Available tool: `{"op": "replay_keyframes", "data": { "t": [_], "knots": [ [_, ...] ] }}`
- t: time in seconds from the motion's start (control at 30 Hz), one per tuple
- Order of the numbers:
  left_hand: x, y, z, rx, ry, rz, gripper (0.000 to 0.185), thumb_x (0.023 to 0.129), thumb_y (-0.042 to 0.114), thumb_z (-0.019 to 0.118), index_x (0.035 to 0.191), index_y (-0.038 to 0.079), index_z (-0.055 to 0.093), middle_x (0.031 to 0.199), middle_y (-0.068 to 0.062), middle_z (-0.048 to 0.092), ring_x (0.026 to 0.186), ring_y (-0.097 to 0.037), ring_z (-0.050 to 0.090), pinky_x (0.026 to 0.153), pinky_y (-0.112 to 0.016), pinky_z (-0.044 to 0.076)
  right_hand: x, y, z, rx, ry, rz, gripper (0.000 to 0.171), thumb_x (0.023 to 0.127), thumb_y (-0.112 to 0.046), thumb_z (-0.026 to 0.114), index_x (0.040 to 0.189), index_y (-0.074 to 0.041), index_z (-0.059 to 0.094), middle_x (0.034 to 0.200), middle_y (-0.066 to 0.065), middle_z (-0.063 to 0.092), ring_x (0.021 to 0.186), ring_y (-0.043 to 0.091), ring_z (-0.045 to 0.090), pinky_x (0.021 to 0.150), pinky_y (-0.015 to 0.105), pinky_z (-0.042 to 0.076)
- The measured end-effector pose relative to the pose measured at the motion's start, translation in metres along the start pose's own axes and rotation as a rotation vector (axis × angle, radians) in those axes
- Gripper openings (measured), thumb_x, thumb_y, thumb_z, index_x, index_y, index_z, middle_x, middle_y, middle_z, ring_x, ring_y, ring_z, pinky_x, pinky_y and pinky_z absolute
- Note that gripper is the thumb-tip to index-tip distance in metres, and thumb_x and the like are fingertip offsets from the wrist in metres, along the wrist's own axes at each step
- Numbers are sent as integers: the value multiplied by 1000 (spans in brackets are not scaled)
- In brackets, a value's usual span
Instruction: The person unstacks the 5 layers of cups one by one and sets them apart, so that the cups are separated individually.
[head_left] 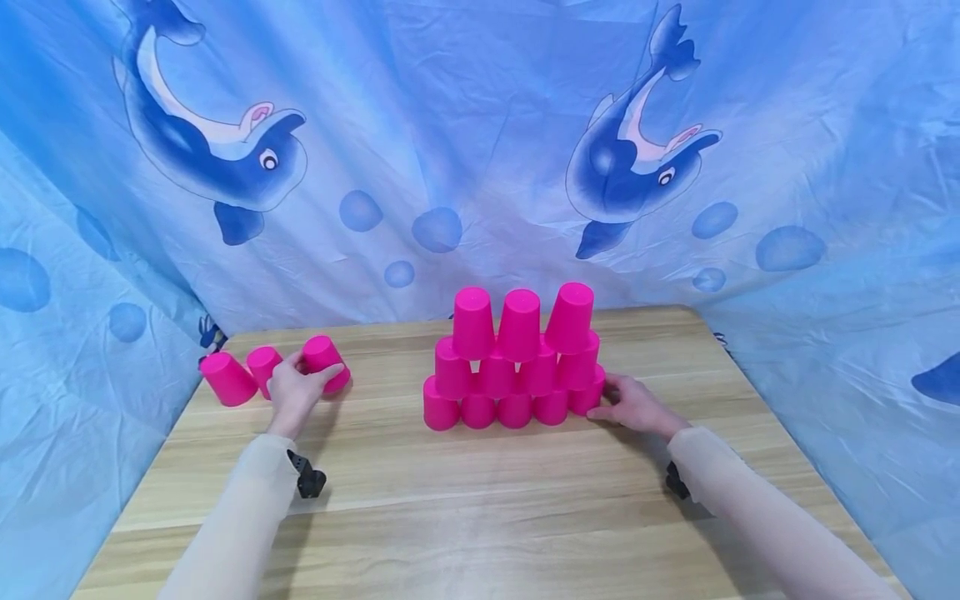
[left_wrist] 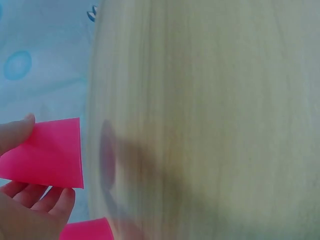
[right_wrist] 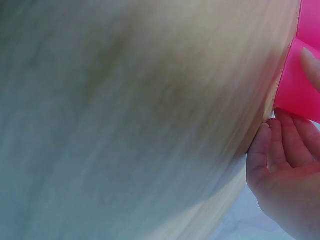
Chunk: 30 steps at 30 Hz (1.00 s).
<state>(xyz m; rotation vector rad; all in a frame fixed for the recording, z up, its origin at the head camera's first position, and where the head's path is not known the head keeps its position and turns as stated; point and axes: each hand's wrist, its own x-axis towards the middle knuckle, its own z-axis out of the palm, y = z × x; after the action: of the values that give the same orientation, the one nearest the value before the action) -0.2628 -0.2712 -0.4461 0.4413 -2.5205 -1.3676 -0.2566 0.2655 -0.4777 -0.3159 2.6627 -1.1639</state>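
Note:
A pyramid of upside-down pink cups (head_left: 517, 362) stands on the wooden table (head_left: 480, 492), three rows high. My right hand (head_left: 604, 398) rests on the table at its right end and holds the last cup of the bottom row (head_left: 587, 399). In the right wrist view the thumb lies on that cup (right_wrist: 299, 85) and the fingers (right_wrist: 280, 145) lie against its other side. At the far left my left hand (head_left: 315, 379) grips a tilted loose pink cup (head_left: 326, 360) between thumb and fingers. The left wrist view shows this cup (left_wrist: 47, 155) held just off the table.
Two more loose pink cups (head_left: 227, 379) (head_left: 263, 367) lie on their sides left of my left hand, near the table's left edge; one (left_wrist: 85, 230) shows in the left wrist view. A blue dolphin-print cloth (head_left: 480, 167) hangs behind and around the table.

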Motion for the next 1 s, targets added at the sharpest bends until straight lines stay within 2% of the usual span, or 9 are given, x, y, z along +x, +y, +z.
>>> {"op": "replay_keyframes", "data": {
  "t": [0.27, 0.7, 1.0],
  "knots": [
    [3, -8, -3, 1, -11, -23, 72, 84, 25, 75, 142, -1, 41, 129, -26, 53, 117, -39, 48, 98, -52, 37, -1, -3, 0, -1, 7, -15, 69, 79, -23, 80, 137, -3, 48, 131, 15, 53, 120, 38, 49, 95, 51, 43],
    [7, -24, -5, 24, 3, -45, 72, 85, 24, 73, 143, -2, 39, 129, -28, 51, 117, -41, 49, 96, -52, 41, 0, -4, 1, 4, 10, -6, 69, 78, -23, 81, 137, -5, 49, 131, 13, 54, 119, 37, 49, 95, 50, 43],
    [9, -28, -5, 36, -1, -80, 71, 86, 25, 72, 142, -3, 39, 131, -27, 50, 118, -41, 48, 97, -52, 40, -1, -3, 1, 2, 6, 3, 69, 78, -22, 80, 137, -5, 48, 131, 14, 53, 120, 37, 49, 95, 51, 43]
  ]
}}
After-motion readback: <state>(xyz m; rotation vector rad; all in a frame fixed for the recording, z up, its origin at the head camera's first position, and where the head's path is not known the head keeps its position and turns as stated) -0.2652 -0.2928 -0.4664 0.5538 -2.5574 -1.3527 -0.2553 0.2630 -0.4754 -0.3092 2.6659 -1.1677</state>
